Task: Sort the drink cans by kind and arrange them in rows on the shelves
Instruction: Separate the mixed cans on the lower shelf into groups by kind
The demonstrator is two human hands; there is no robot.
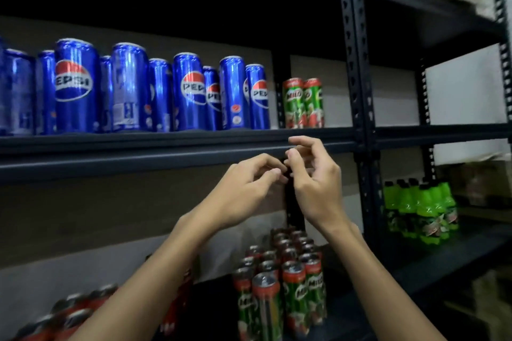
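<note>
Both hands are up in front of the upper shelf (177, 144) edge, empty, fingers loosely curled: left hand (243, 191) and right hand (313, 180) nearly touching at the fingertips. Pepsi cans (130, 91) line that shelf, with two Milo cans (303, 104) just right of them. More Milo cans (288, 279) sit on the lower shelf, red cans (74, 313) further left, green bottles (421, 210) off right.
</note>
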